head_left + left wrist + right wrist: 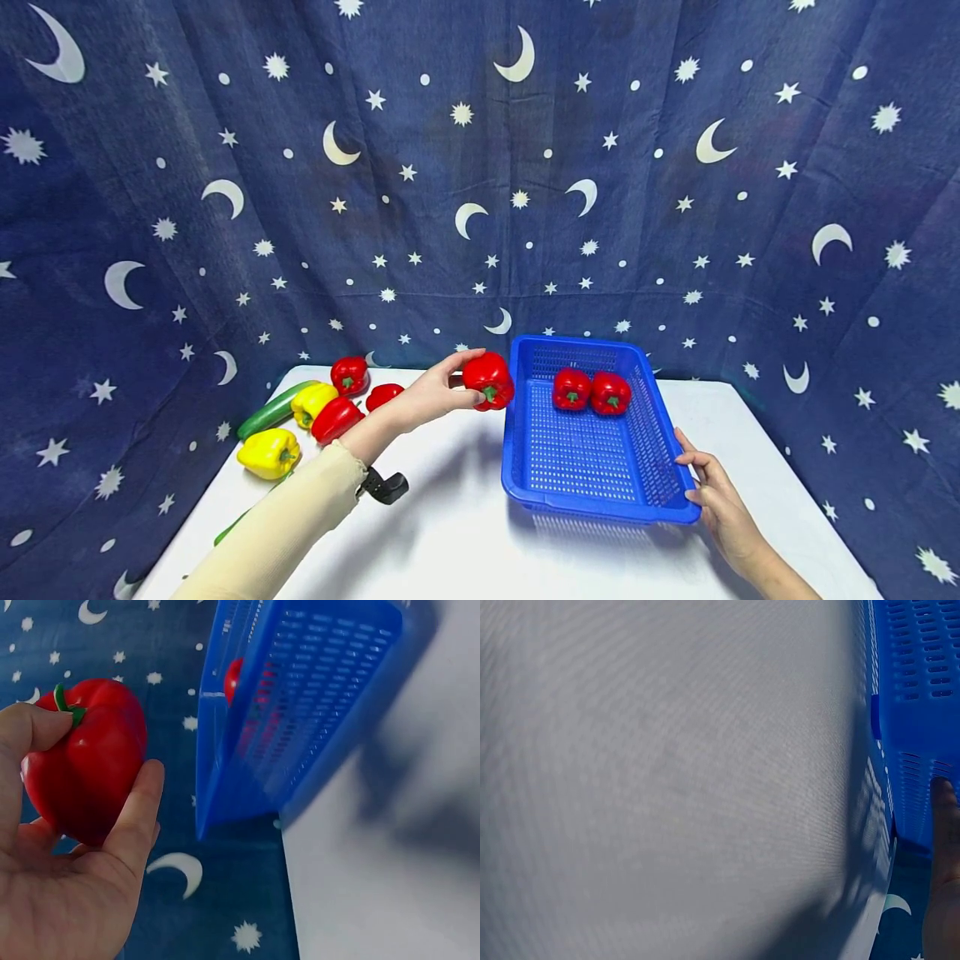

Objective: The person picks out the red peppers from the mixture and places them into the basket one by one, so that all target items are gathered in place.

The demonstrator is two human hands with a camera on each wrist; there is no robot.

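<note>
My left hand (438, 393) holds a red bell pepper (488, 381) at the left rim of a blue plastic basket (581, 504). In the left wrist view the thumb presses beside the green stem of that bell pepper (90, 765), and the fingers curl round its underside. Two more red bell peppers, one on the left (572, 389) and one on the right (611, 393), sit side by side toward the back of the basket. My right hand (723, 508) grips the basket's right rim near its front corner. Only one finger (945, 840) of it shows in the right wrist view, against the perforated wall.
On the white table (442, 533), left of the basket, lie a yellow bell pepper (268, 454), another yellow one (313, 404), several red bell peppers (349, 376) and a long green cucumber (276, 410). Another green vegetable is partly hidden under my left sleeve. A star-patterned curtain (420, 208) surrounds the table.
</note>
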